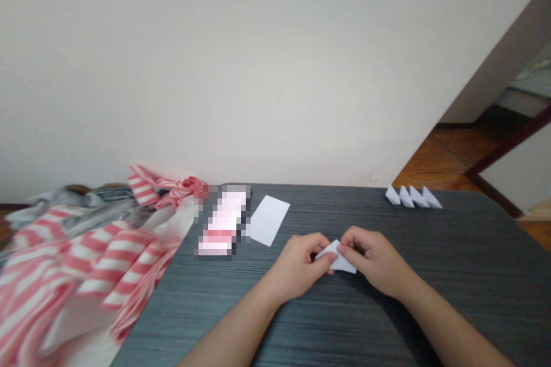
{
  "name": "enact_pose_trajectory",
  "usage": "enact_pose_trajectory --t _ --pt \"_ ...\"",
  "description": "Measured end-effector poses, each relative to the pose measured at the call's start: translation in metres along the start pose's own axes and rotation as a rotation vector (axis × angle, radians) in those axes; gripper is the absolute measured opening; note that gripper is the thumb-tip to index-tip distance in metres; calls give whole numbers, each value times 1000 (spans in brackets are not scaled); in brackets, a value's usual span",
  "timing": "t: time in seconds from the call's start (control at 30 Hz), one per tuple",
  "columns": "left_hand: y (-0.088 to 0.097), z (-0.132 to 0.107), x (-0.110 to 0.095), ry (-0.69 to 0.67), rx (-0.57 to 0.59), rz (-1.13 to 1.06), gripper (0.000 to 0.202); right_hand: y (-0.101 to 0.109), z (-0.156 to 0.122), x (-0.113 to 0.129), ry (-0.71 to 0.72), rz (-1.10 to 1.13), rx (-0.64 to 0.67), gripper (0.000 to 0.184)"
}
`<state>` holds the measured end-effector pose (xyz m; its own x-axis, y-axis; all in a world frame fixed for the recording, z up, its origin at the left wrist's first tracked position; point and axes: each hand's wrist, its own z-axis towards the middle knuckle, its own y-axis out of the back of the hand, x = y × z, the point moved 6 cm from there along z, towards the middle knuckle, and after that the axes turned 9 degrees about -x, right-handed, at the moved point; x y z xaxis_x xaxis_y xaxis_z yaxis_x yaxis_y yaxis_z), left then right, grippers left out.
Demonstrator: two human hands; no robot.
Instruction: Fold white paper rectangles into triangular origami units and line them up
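A small piece of folded white paper (pixel 344 264), roughly triangular, is held just above the dark table (pixel 318 327). My left hand (pixel 301 266) pinches its left side between thumb and fingers. At its upper right edge, my right hand (pixel 376 258) grips the paper with thumb and forefinger. The fingers cover parts of both sides. Farther off to the left lies a flat white sheet (pixel 270 220), apart from my hands. Several folded white paper pieces (pixel 419 197) with pointed tips stand in a row near the table's back right edge.
Left of the sheet lies a flat pinkish item (pixel 224 221), blurred by pixelation. Red-and-white striped cloth (pixel 116 258) is heaped beyond the table's left edge. A pale wall (pixel 275 69) rises behind the table, and wooden floor (pixel 434 163) shows at the right.
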<state>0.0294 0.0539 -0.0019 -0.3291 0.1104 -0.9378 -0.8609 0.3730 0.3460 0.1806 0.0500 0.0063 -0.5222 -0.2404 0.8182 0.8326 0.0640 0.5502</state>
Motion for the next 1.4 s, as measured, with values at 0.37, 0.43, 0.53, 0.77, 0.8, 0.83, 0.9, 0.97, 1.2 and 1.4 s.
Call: enact_pose_trajectory --t 0.37,0.43,0.53,0.77,0.8,0.83,0.9,0.97,1.2,1.4 --pt "3 -1 -8 -99 -12 111 17 -1 0 5 17 23 18 18" --pt "4 -1 -12 -122 -15 126 22 0 1 8 35 7 14 18" --pt "5 -1 -15 -122 -9 140 29 0 1 12 48 -14 18 17" --pt "4 -1 -13 -118 2 173 36 0 2 20 103 -30 21 11" --pt "4 -1 -13 -121 8 180 36 0 2 23 121 -33 18 11" --pt "4 -1 -13 -124 13 188 35 1 2 25 139 -38 16 13" --pt "3 -2 -13 -129 17 201 33 1 2 28 168 -46 23 16" --pt "3 -2 -13 -134 21 209 32 0 2 29 183 -48 38 17" --pt "6 -1 -16 -117 -2 200 31 0 3 24 142 -48 13 16" --pt "8 0 -10 -47 -58 94 30 1 1 14 65 -67 47 18"
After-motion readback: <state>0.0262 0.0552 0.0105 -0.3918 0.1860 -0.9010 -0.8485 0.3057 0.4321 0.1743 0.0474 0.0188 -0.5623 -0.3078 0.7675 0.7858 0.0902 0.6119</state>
